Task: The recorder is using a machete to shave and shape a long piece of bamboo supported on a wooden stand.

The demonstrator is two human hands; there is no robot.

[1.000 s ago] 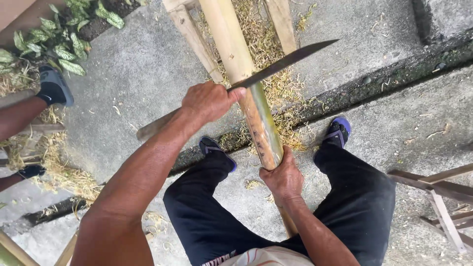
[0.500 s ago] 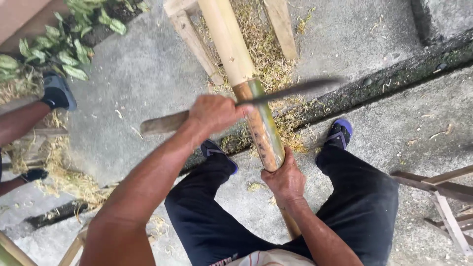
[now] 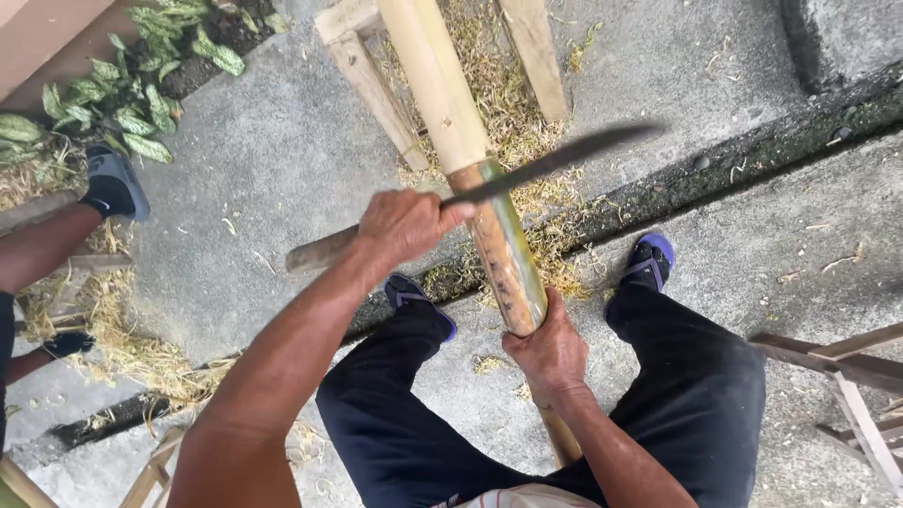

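On the concrete floor (image 3: 282,160), a long bamboo pole (image 3: 442,85) ran from the top of the view down between the person's knees. Its upper part was pale and bare; below that the pole kept a brown and green skin, mottled toward the lower end. The right hand (image 3: 548,350) was clenched round the pole at that lower end, its grip grasping the stem. The left hand (image 3: 406,224), just left of the pole, had its grip clenched on the wooden handle of a long knife (image 3: 555,156). The blade crossed the pole where the bare part met the skinned part and reached out to the pole's right, blurred. Pale shavings (image 3: 508,103) lay round the pole, thickest just right of it and beneath it. A wooden frame (image 3: 372,80) stood on both sides of the pole near the top. Blue sandals (image 3: 651,261) sat right and left of the pole. Far left of the pole were green leaves (image 3: 103,103) and another person's leg (image 3: 42,246) in a dark sandal.
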